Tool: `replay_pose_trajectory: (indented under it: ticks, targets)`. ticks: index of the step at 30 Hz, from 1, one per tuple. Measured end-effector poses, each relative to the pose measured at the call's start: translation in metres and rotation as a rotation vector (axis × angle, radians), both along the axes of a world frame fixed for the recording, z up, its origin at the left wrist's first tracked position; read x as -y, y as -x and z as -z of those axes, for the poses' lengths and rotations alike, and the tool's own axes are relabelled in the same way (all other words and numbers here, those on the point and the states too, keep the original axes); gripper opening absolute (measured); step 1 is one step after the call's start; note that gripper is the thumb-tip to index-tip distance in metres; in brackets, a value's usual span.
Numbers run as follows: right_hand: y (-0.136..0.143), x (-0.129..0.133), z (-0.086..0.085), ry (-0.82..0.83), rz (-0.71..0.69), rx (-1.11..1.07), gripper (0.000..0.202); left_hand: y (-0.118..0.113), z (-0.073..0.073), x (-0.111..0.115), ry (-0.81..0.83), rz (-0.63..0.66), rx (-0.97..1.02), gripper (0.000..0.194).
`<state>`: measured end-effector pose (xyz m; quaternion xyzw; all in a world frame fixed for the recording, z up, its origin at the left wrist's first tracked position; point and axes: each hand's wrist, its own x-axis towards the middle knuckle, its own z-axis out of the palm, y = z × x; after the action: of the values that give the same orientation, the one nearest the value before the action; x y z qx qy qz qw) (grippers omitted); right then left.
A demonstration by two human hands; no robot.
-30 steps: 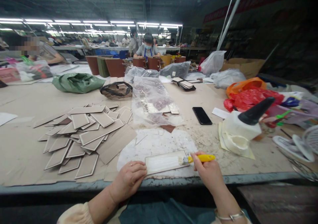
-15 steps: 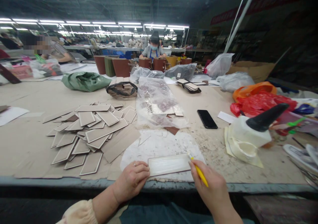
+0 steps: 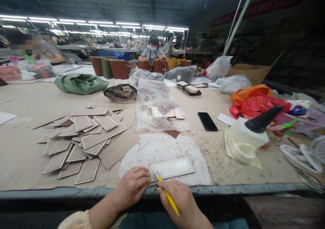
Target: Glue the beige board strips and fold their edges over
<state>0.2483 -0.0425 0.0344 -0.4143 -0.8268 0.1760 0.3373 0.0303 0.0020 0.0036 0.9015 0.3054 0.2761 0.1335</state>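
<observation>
A flat rectangular panel [image 3: 177,168], coated with wet-looking white stuff inside a thin border, lies on a stained white sheet [image 3: 200,171] at the table's front edge. My left hand [image 3: 132,187] has its fingers closed at the panel's left end, pinching that edge. In my right hand [image 3: 180,199] is a brush with a yellow handle [image 3: 171,202]; its tip touches the panel near the left end. To the left lies a loose pile of similar beige pieces [image 3: 87,139] with pale borders.
A black phone [image 3: 207,121] and a white plastic jug with a black spout [image 3: 254,134] are to the right. Behind stand a clear plastic bag [image 3: 159,104], a green bag [image 3: 81,83] and a red bag [image 3: 261,105]. Across the table sits a masked person [image 3: 152,51].
My right hand has swept the brush leftward along the panel, from its right end to near the left end. My left hand stays at the panel's left edge. The view has shifted slightly.
</observation>
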Motion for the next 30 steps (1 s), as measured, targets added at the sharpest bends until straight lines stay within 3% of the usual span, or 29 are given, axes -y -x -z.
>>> replay_pose_trajectory:
  ticks: [5, 8, 11, 15, 20, 23, 27, 30]
  targets:
    - [-0.037, -0.012, 0.006, 0.160, 0.378, -0.141, 0.022, 0.001, 0.002, 0.000, -0.001, 0.003, 0.006, 0.020]
    - [-0.071, -0.019, 0.002, 0.078, 0.612, -0.078, 0.027, 0.002, 0.002, 0.002, 0.010, -0.008, 0.006, 0.020]
    - [-0.095, -0.018, -0.004, -0.078, 0.744, -0.028, 0.027, 0.001, 0.002, 0.003, 0.024, -0.013, 0.005, 0.020]
    - [-0.095, -0.012, -0.003, -0.254, 0.644, 0.088, 0.021, 0.000, 0.001, 0.002, 0.033, -0.013, 0.003, 0.019]
    - [-0.050, -0.003, 0.006, -0.231, 0.299, 0.132, 0.009, 0.000, 0.002, 0.002, 0.034, -0.011, 0.001, 0.020]
    - [-0.035, -0.001, 0.003, -0.209, 0.173, 0.061, 0.010, 0.000, 0.001, 0.002, 0.033, -0.007, -0.001, 0.019]
    - [-0.054, -0.010, 0.002, -0.336, 0.305, -0.018, 0.017, 0.000, -0.001, 0.002, 0.034, -0.008, -0.007, 0.020]
    - [-0.066, -0.017, 0.010, -0.377, 0.452, 0.091, 0.014, -0.001, -0.002, 0.001, 0.033, -0.005, -0.006, 0.020]
